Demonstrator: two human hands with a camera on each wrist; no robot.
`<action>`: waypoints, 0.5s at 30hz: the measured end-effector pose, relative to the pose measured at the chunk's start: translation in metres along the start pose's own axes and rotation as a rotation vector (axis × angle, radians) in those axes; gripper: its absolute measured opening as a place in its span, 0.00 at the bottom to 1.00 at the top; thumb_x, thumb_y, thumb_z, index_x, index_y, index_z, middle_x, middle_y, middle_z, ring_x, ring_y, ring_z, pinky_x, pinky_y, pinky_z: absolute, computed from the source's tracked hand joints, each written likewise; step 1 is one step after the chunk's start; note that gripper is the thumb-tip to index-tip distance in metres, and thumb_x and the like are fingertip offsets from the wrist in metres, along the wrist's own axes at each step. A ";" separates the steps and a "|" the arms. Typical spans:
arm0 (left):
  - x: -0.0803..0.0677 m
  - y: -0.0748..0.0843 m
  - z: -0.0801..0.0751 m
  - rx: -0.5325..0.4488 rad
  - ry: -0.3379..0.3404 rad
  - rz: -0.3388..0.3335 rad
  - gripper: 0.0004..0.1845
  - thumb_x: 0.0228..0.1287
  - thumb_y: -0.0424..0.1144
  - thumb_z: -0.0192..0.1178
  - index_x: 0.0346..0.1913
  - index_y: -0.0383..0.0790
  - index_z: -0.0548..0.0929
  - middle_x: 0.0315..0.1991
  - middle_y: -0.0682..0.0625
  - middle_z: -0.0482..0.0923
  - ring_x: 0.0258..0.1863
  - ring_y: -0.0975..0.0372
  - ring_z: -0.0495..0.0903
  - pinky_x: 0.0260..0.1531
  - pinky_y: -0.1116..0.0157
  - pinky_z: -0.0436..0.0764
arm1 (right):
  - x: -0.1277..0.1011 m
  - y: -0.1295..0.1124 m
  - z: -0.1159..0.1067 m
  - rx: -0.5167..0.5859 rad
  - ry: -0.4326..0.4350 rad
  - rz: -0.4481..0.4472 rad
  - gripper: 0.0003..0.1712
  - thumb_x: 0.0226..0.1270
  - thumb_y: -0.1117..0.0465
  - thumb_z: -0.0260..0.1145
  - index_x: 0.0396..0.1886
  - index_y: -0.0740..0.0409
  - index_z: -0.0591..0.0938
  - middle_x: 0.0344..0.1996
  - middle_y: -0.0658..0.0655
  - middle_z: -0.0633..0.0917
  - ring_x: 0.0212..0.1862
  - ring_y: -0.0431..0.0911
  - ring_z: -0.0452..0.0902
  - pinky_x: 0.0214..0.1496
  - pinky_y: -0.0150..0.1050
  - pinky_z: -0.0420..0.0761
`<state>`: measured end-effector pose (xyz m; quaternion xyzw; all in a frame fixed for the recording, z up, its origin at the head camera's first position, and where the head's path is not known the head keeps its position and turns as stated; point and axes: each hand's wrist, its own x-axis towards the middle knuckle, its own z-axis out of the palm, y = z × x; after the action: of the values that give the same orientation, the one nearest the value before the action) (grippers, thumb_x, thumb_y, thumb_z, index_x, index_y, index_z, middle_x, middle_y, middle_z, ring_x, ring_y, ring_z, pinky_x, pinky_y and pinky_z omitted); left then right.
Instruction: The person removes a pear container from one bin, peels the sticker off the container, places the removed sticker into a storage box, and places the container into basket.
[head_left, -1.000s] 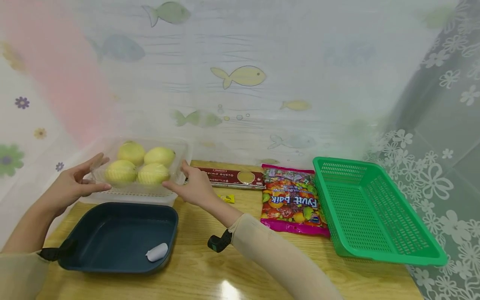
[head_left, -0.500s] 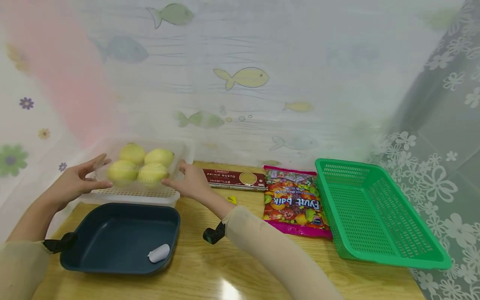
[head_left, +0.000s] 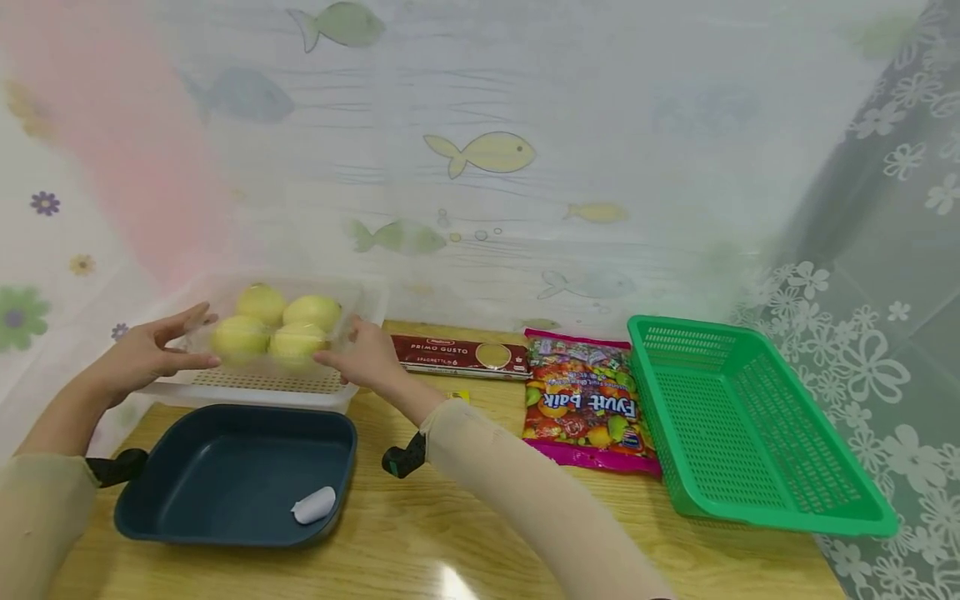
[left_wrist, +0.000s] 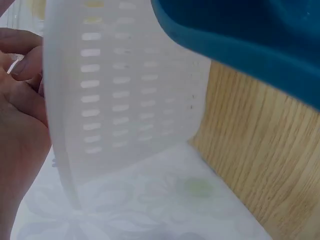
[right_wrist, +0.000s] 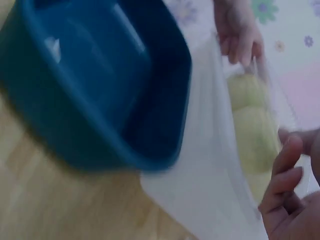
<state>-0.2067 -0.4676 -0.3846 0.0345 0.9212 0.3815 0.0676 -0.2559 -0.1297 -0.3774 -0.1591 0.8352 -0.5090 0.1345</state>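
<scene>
Table [head_left: 465,533], wood-grain, spans near half of scene; fish-print curtain [head_left: 480,150] hangs at far side. Green basket [head_left: 750,425] at right. Dark blue tray [head_left: 232,475] near left, w/ small white piece [head_left: 313,504] in its near-right corner. White perforated bin [head_left: 262,387] sits just beyond blue tray. Candy bag [head_left: 585,404] lies left of basket, touching spaghetti box [head_left: 461,354] at far side. Clear pack of four yellow fruits [head_left: 273,329] is held above white bin, far left. Left hand [head_left: 142,358] grips pack's left end, fingers and thumb curled round it; right hand [head_left: 363,354] grips right end likewise. Wrist views blurred; show bin wall & tray edge only.
</scene>
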 end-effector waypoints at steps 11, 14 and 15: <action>0.007 -0.004 -0.010 -0.004 -0.034 -0.034 0.55 0.77 0.48 0.65 0.87 0.50 0.33 0.83 0.25 0.44 0.76 0.22 0.48 0.63 0.23 0.61 | 0.011 -0.017 0.028 0.188 0.155 0.232 0.50 0.64 0.59 0.82 0.83 0.46 0.68 0.71 0.53 0.81 0.42 0.46 0.89 0.49 0.42 0.88; 0.009 -0.006 -0.009 0.023 -0.043 -0.043 0.56 0.77 0.49 0.66 0.87 0.44 0.34 0.81 0.21 0.46 0.75 0.21 0.49 0.61 0.23 0.64 | 0.013 -0.016 0.033 0.169 0.181 0.242 0.50 0.63 0.61 0.82 0.82 0.46 0.69 0.72 0.53 0.79 0.37 0.45 0.87 0.41 0.40 0.87; 0.009 -0.006 -0.009 0.031 -0.045 -0.047 0.56 0.76 0.49 0.66 0.87 0.43 0.34 0.80 0.20 0.46 0.75 0.22 0.49 0.60 0.23 0.65 | 0.014 -0.017 0.035 0.146 0.190 0.244 0.50 0.63 0.61 0.82 0.82 0.46 0.69 0.72 0.53 0.79 0.37 0.45 0.87 0.39 0.40 0.87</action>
<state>-0.2174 -0.4771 -0.3835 0.0225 0.9258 0.3648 0.0965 -0.2528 -0.1709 -0.3787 0.0024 0.8180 -0.5610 0.1271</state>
